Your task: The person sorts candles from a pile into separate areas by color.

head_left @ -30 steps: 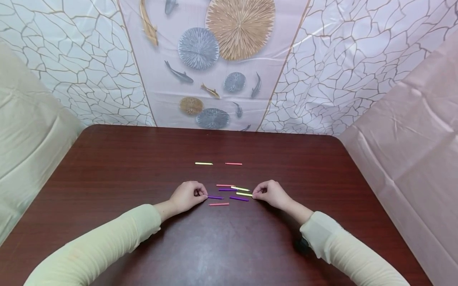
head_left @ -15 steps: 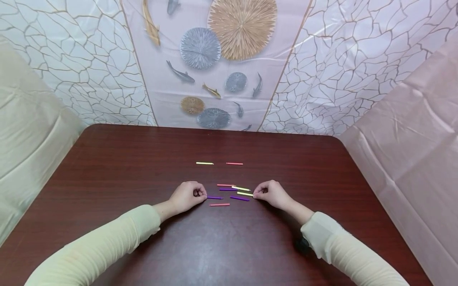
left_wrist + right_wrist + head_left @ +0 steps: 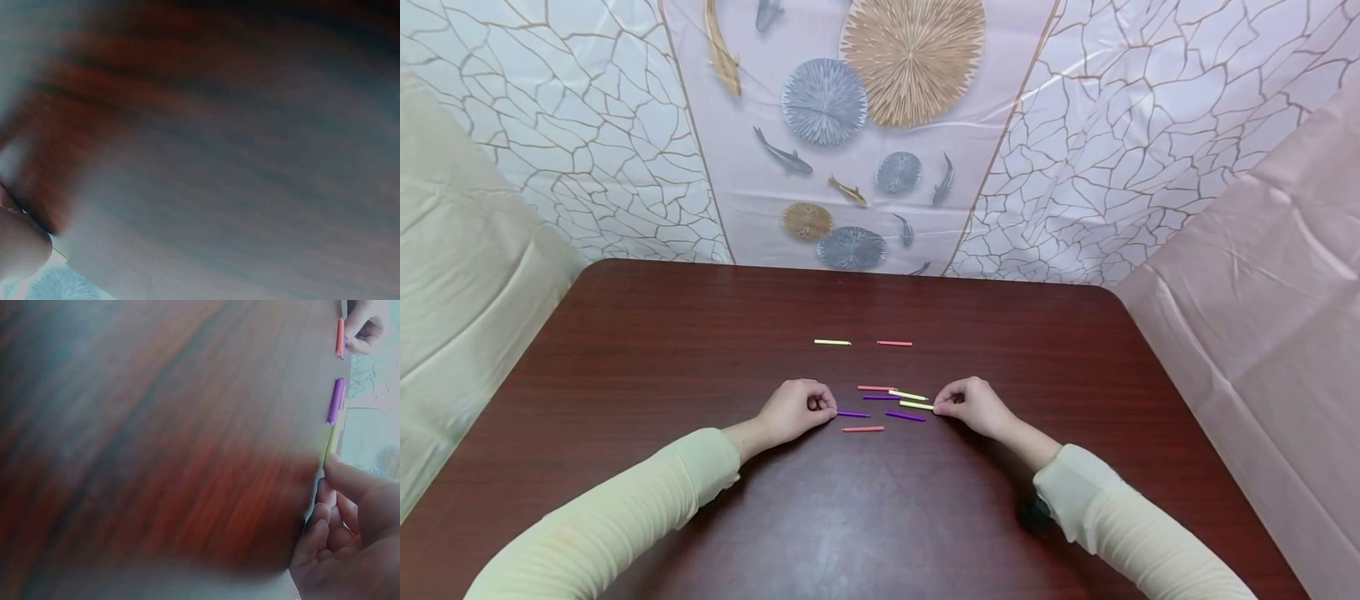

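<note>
Left hand [image 3: 795, 410] rests on the dark wood table [image 3: 625, 350], fingers curled, tips pinching the left end of a purple stick [image 3: 853, 414]. A pink stick [image 3: 862, 429] lies just below it, more sticks clustered between the hands. Right hand [image 3: 972, 405], fingers curled, pinches the right end of a yellow stick [image 3: 917, 406]. Farther back, well apart, lie a second yellow stick [image 3: 832, 342] and a second pink stick [image 3: 894, 343].

Left hand [image 3: 795, 411] pinching a purple stick [image 3: 853, 414] on the dark red surface [image 3: 647, 350]. Right hand [image 3: 972, 406] pinching a yellow stick [image 3: 916, 406]. Beyond them, a yellow-and-pink pair [image 3: 862, 342].
</note>
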`<action>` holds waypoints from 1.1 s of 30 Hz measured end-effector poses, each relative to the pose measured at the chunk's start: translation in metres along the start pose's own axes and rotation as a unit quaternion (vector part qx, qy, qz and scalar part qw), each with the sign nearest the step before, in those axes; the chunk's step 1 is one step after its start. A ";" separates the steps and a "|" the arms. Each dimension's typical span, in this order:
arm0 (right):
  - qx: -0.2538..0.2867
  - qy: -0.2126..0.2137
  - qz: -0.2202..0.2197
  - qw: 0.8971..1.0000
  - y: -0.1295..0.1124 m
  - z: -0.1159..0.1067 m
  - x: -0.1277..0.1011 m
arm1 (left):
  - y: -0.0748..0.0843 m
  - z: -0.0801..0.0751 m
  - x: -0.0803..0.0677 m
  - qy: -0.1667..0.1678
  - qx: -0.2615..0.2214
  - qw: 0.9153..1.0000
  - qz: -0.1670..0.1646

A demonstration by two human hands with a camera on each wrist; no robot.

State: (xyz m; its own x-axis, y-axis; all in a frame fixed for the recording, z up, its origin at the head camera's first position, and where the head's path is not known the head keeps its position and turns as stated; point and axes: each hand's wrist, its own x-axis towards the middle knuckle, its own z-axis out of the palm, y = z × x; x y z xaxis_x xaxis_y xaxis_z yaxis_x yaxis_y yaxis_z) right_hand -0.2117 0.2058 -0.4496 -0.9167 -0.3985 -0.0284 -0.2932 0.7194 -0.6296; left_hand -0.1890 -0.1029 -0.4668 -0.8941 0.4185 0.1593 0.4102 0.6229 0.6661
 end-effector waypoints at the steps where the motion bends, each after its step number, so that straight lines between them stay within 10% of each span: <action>1: 0.002 0.000 -0.001 1.000 0.000 0.000 0.001 | 0.000 0.000 0.000 0.000 -0.001 1.000 -0.001; 33: 0.012 0.025 -0.010 1.000 -0.057 0.019 0.094 | 0.001 -0.002 -0.003 0.000 0.000 1.000 -0.002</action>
State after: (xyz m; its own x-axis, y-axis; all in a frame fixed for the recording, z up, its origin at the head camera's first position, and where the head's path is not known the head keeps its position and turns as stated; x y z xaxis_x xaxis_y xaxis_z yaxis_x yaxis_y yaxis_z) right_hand -0.2757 0.1166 -0.4305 -0.9234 -0.3832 0.0219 -0.3051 0.6983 -0.6475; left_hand -0.1860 -0.1043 -0.4650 -0.8958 0.4162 0.1560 0.4062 0.6242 0.6674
